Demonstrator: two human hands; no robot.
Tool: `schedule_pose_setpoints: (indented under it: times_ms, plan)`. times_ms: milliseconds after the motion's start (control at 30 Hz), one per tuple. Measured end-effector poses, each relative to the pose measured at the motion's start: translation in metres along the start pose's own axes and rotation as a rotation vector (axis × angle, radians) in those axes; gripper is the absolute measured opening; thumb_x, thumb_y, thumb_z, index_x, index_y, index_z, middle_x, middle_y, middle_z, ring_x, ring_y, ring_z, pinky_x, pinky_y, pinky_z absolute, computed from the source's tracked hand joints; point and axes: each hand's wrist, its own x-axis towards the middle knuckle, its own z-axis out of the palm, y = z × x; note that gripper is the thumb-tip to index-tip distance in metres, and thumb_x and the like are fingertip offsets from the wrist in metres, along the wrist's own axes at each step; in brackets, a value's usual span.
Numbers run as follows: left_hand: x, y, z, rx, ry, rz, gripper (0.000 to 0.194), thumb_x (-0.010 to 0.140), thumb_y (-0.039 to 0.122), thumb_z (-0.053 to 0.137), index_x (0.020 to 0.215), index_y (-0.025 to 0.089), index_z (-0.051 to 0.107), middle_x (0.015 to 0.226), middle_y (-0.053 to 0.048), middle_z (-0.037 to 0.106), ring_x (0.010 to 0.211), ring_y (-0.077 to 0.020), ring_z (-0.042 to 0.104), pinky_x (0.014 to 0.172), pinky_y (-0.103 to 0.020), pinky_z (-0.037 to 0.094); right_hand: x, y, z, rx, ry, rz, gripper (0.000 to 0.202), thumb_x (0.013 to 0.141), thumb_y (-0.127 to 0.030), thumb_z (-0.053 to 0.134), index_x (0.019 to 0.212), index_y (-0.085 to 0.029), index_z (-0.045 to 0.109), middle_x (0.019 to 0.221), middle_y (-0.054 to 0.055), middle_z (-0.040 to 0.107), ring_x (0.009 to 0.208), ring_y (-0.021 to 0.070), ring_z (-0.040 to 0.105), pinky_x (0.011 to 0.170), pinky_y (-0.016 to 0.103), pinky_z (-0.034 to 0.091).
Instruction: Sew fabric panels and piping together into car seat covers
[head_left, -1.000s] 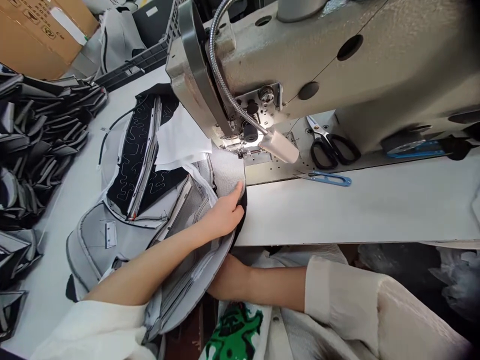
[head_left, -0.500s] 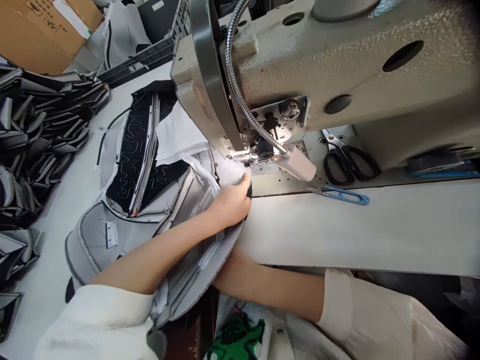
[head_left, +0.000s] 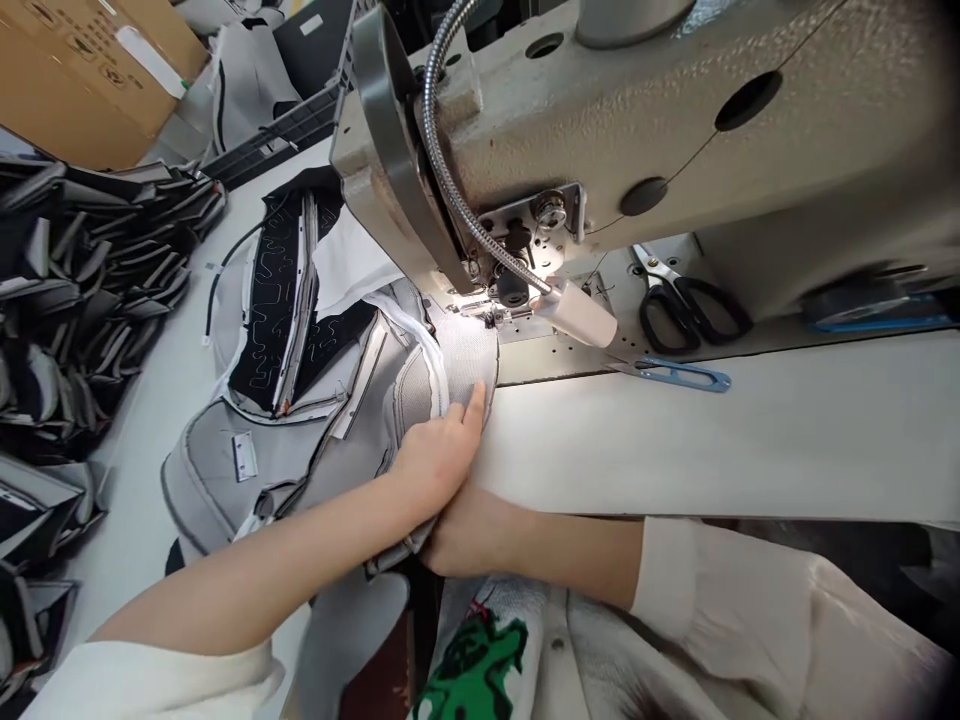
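Note:
A grey sewn fabric cover, with black quilted panels and white strips, lies across the machine bed and table. Its pale mesh edge runs under the lit needle area of the sewing machine. On this edge, a short way in front of the needle, is my left hand; the index finger points along the mesh and the others curl onto the cloth. Just below it, my right hand grips the cover's hanging border at the table's front edge, its fingertips hidden by the cloth and my left hand.
Black-handled scissors and blue thread snips lie right of the needle. Stacked grey-and-black fabric pieces fill the left side. Behind stand a cardboard box and a dark plastic crate. A lamp hangs beside the needle.
My left hand has slid back from the needle along the cover's edge, towards me. The cover's front part has been folded and gathered, and my right hand shows more, close under the left.

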Motion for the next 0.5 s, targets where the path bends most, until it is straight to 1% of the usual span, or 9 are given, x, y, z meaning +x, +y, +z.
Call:
schedule_pose_setpoints:
  times_ms: [33, 67, 133, 200, 233, 300, 333, 400, 500]
  plan:
    - [0.004, -0.003, 0.004, 0.033, 0.027, -0.002, 0.067, 0.084, 0.001, 0.026, 0.149, 0.013, 0.011, 0.098, -0.014, 0.059, 0.083, -0.0231, 0.066, 0.064, -0.032, 0.053, -0.001, -0.003, -0.004, 0.012, 0.012, -0.015, 0.015, 0.088, -0.015, 0.05, 0.086, -0.015, 0.064, 0.077, 0.003, 0.065, 0.071, 0.0134, 0.059, 0.07, 0.029, 0.049]
    - [0.007, -0.005, 0.007, 0.055, 0.054, -0.007, 0.066, 0.086, 0.001, 0.025, 0.149, 0.014, 0.012, 0.097, -0.013, 0.058, 0.083, -0.0227, 0.066, 0.063, -0.031, 0.053, -0.002, -0.007, -0.006, 0.033, 0.026, -0.01, 0.016, 0.087, -0.014, 0.049, 0.082, -0.015, 0.064, 0.072, 0.004, 0.065, 0.068, 0.0141, 0.058, 0.068, 0.029, 0.048]
    - [0.014, -0.011, 0.009, 0.056, 0.087, -0.032, 0.066, 0.086, 0.002, 0.026, 0.149, 0.016, 0.012, 0.097, -0.013, 0.058, 0.081, -0.0221, 0.066, 0.063, -0.031, 0.053, -0.002, -0.014, -0.007, 0.08, 0.044, 0.051, 0.017, 0.086, -0.023, 0.052, 0.081, -0.013, 0.064, 0.07, 0.006, 0.065, 0.068, 0.0167, 0.059, 0.07, 0.031, 0.047]
    - [0.017, -0.016, 0.007, -0.029, 0.101, -0.034, 0.067, 0.085, 0.004, 0.031, 0.149, 0.018, 0.013, 0.098, -0.012, 0.06, 0.081, -0.0222, 0.066, 0.067, -0.033, 0.053, -0.003, -0.02, -0.002, 0.099, 0.05, 0.093, 0.02, 0.084, -0.029, 0.055, 0.082, -0.011, 0.065, 0.072, 0.007, 0.066, 0.073, 0.0193, 0.061, 0.076, 0.034, 0.046]
    - [0.017, -0.017, 0.005, -0.091, 0.103, -0.021, 0.068, 0.085, 0.006, 0.034, 0.148, 0.018, 0.014, 0.098, -0.011, 0.061, 0.083, -0.0225, 0.066, 0.07, -0.033, 0.052, -0.003, -0.022, 0.003, 0.093, 0.056, 0.093, 0.019, 0.084, -0.028, 0.055, 0.085, -0.011, 0.065, 0.075, 0.008, 0.066, 0.076, 0.0202, 0.061, 0.079, 0.035, 0.045]
    - [0.014, -0.018, 0.002, -0.184, 0.096, 0.004, 0.069, 0.083, 0.009, 0.037, 0.148, 0.019, 0.015, 0.098, -0.009, 0.063, 0.086, -0.0232, 0.065, 0.075, -0.034, 0.051, -0.004, -0.026, 0.012, 0.07, 0.09, 0.08, 0.017, 0.087, -0.02, 0.05, 0.092, -0.012, 0.065, 0.083, 0.009, 0.067, 0.083, 0.0201, 0.062, 0.083, 0.036, 0.044]
    - [0.012, -0.017, 0.0, -0.197, 0.086, 0.008, 0.07, 0.083, 0.01, 0.037, 0.148, 0.019, 0.014, 0.097, -0.009, 0.064, 0.086, -0.0237, 0.065, 0.076, -0.034, 0.051, -0.005, -0.026, 0.016, 0.058, 0.112, 0.081, 0.019, 0.088, -0.017, 0.048, 0.096, -0.013, 0.064, 0.088, 0.01, 0.068, 0.086, 0.0198, 0.061, 0.085, 0.036, 0.043]
    - [0.009, -0.015, -0.003, -0.17, 0.052, -0.01, 0.073, 0.082, 0.009, 0.035, 0.149, 0.02, 0.01, 0.095, -0.009, 0.065, 0.083, -0.0248, 0.066, 0.073, -0.036, 0.051, -0.008, -0.027, 0.021, 0.03, 0.147, 0.112, 0.021, 0.089, -0.018, 0.047, 0.101, -0.014, 0.064, 0.092, 0.011, 0.068, 0.09, 0.0206, 0.061, 0.09, 0.038, 0.042]
    - [0.009, -0.012, -0.007, -0.127, 0.012, -0.032, 0.075, 0.081, 0.007, 0.034, 0.149, 0.02, 0.006, 0.095, -0.01, 0.065, 0.082, -0.0254, 0.066, 0.07, -0.036, 0.051, -0.011, -0.026, 0.019, -0.035, 0.173, 0.156, 0.022, 0.088, -0.018, 0.048, 0.1, -0.012, 0.065, 0.094, 0.011, 0.068, 0.092, 0.0229, 0.061, 0.097, 0.044, 0.038]
